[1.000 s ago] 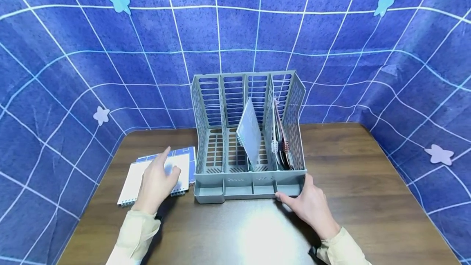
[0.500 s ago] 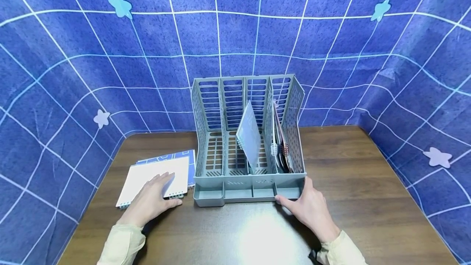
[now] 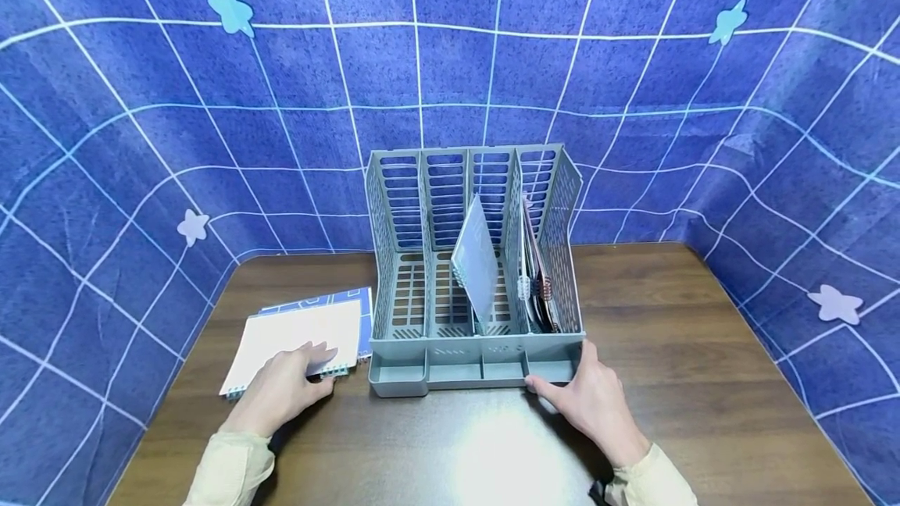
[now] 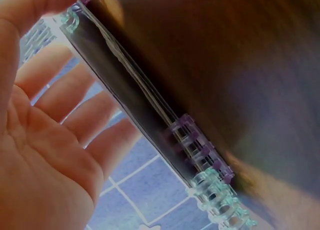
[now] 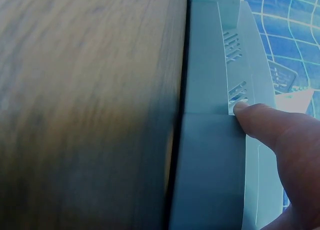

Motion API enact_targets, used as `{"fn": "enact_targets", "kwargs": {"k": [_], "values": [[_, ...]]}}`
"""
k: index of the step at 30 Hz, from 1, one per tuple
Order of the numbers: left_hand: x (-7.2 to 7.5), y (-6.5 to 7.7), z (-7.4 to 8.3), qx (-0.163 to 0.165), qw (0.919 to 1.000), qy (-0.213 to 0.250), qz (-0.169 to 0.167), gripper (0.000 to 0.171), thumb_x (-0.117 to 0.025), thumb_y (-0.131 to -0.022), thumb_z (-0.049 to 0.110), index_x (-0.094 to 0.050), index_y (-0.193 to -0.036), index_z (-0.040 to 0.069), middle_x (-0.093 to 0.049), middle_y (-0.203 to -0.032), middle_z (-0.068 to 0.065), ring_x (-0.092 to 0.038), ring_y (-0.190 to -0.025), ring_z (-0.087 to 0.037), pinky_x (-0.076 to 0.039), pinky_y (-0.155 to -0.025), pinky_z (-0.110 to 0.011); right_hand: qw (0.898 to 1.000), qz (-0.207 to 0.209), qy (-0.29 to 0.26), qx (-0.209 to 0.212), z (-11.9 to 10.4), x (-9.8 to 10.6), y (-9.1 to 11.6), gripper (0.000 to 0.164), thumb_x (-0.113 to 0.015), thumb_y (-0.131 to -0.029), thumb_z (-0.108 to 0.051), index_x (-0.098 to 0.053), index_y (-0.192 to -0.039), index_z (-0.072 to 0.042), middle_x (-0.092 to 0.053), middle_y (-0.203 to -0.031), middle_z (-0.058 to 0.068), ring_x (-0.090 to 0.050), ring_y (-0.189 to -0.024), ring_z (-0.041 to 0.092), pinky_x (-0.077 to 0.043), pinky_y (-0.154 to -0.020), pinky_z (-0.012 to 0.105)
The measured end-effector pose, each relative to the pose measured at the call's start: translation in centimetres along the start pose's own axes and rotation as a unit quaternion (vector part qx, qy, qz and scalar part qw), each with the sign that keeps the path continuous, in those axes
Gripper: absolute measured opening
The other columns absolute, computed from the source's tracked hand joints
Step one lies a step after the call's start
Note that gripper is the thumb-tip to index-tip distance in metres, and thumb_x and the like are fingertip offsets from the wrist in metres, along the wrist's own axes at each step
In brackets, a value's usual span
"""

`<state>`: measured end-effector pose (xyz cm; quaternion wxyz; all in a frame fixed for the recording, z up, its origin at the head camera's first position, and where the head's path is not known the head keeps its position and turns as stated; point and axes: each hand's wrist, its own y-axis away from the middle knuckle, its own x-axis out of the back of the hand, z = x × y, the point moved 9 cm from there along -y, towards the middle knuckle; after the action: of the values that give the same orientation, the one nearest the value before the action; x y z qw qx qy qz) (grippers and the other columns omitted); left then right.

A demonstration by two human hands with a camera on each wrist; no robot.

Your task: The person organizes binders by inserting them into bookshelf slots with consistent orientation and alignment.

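Observation:
At the left, my left hand (image 3: pixel 277 390) lies over the front edge of a white spiral notebook (image 3: pixel 298 328), fingers on the cover and thumb by the bound edge. Teal rings (image 4: pixel 217 195) and purple rings (image 4: pixel 202 147) line that edge in the left wrist view. A blue grid-patterned notebook (image 3: pixel 367 318) sticks out beneath. My right hand (image 3: pixel 598 408) grips the front right corner of a grey file organizer (image 3: pixel 450 346); its thumb (image 5: pixel 262 121) hooks over the front tray's rim while the other fingers go along the side, partly hidden.
A pale spiral notebook (image 3: pixel 478 264) leans inside the organizer near its middle. Several notebooks (image 3: pixel 537 279) stand in the rightmost slot. Blue star-patterned cloth (image 3: pixel 450 61) rises behind and beside the wooden table (image 3: pixel 675 318).
My left hand has come down and back from above the notebooks to the white one's front edge, drawing slightly left in the last half second. The right hand keeps its grip on the organizer.

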<state>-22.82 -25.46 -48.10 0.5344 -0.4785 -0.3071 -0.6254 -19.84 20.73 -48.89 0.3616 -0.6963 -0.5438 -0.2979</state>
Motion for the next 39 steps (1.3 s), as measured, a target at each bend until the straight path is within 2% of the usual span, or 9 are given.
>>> {"fn": "enact_targets", "kwargs": {"k": [10,13,16,18,20,22,27,33,39], "values": [[0.5,0.1,0.9,-0.031,0.9993,0.001,0.02,0.032,-0.07,-0.084,0.017,-0.075,-0.116,0.015,-0.071,-0.118,-0.003,-0.062,-0.115,-0.034,-0.049,-0.092,-0.053,1.0,-0.002,-0.003,0.001,-0.1,0.1,0.1,0.109,-0.074,-0.061,-0.077,-0.045,-0.128,0.004,-0.066,-0.08,0.026,-0.065,-0.073,0.041,-0.052,-0.061,0.054],[0.7,0.0,0.9,-0.028,0.9994,-0.002,0.022,0.032,-0.068,-0.085,0.015,-0.075,-0.116,0.015,-0.072,-0.116,-0.002,-0.068,-0.083,-0.02,-0.054,-0.078,-0.044,1.0,0.0,-0.002,0.001,-0.1,0.1,0.1,0.108,-0.074,-0.061,-0.076,-0.045,-0.128,0.004,-0.066,-0.079,0.026,-0.065,-0.073,0.042,-0.052,-0.061,0.054],[1.1,0.0,0.7,-0.015,0.9996,-0.002,0.025,0.032,-0.067,-0.086,0.015,-0.074,-0.118,0.017,-0.073,-0.087,0.001,-0.043,-0.05,-0.003,-0.047,-0.056,-0.031,1.0,0.002,-0.001,0.001,0.0,0.0,0.1,0.108,-0.074,-0.061,-0.076,-0.045,-0.127,0.004,-0.066,-0.079,0.026,-0.065,-0.072,0.042,-0.052,-0.061,0.054],[1.6,0.1,0.7,-0.012,0.9993,-0.001,0.034,0.034,-0.066,-0.087,0.014,-0.074,-0.12,0.018,-0.059,-0.064,0.008,-0.024,-0.044,0.0,-0.035,-0.047,-0.026,1.0,0.003,0.0,-0.001,0.1,-0.1,0.2,0.108,-0.074,-0.061,-0.076,-0.045,-0.127,0.004,-0.066,-0.08,0.026,-0.065,-0.072,0.042,-0.052,-0.062,0.054],[2.4,0.2,0.9,-0.016,0.9986,-0.002,0.05,0.035,-0.067,-0.087,0.014,-0.073,-0.12,0.018,-0.036,-0.052,0.014,-0.02,-0.043,0.002,-0.029,-0.042,-0.025,1.0,0.001,-0.001,-0.001,0.1,-0.1,0.2,0.108,-0.074,-0.061,-0.077,-0.045,-0.127,0.004,-0.066,-0.08,0.027,-0.065,-0.073,0.042,-0.052,-0.062,0.054],[3.4,0.3,1.2,-0.024,0.9966,-0.003,0.078,0.035,-0.068,-0.085,0.014,-0.073,-0.12,0.018,-0.03,-0.053,0.016,-0.022,-0.043,0.002,-0.028,-0.042,-0.025,1.0,0.0,-0.001,-0.002,0.2,-0.2,0.2,0.108,-0.073,-0.061,-0.078,-0.045,-0.127,0.003,-0.066,-0.081,0.026,-0.065,-0.073,0.042,-0.052,-0.062,0.054],[6.7,0.4,1.8,-0.048,0.9803,-0.019,0.191,0.026,-0.072,-0.078,0.011,-0.077,-0.103,0.018,-0.062,-0.067,0.007,-0.045,-0.051,-0.009,-0.042,-0.048,-0.034,1.0,0.003,-0.003,-0.001,0.2,-0.1,0.2,0.109,-0.072,-0.06,-0.079,-0.045,-0.128,0.003,-0.066,-0.081,0.026,-0.065,-0.074,0.042,-0.052,-0.062,0.054],[9.7,0.8,1.0,-0.002,0.9588,-0.008,0.284,0.025,-0.073,-0.075,0.013,-0.078,-0.1,0.016,-0.074,-0.084,-0.008,-0.066,-0.069,-0.033,-0.05,-0.063,-0.056,1.0,0.002,-0.004,-0.004,0.2,-0.1,0.1,0.108,-0.073,-0.061,-0.078,-0.045,-0.127,0.003,-0.067,-0.083,0.027,-0.065,-0.075,0.043,-0.052,-0.062,0.054],[12.9,1.5,1.1,0.018,0.9294,0.002,0.369,0.024,-0.074,-0.075,0.011,-0.079,-0.097,0.018,-0.073,-0.077,0.0,-0.063,-0.06,-0.021,-0.049,-0.056,-0.044,1.0,0.003,-0.005,-0.003,0.1,0.0,0.1,0.107,-0.074,-0.061,-0.077,-0.046,-0.127,0.003,-0.067,-0.082,0.027,-0.065,-0.074,0.043,-0.052,-0.062,0.054]]}}
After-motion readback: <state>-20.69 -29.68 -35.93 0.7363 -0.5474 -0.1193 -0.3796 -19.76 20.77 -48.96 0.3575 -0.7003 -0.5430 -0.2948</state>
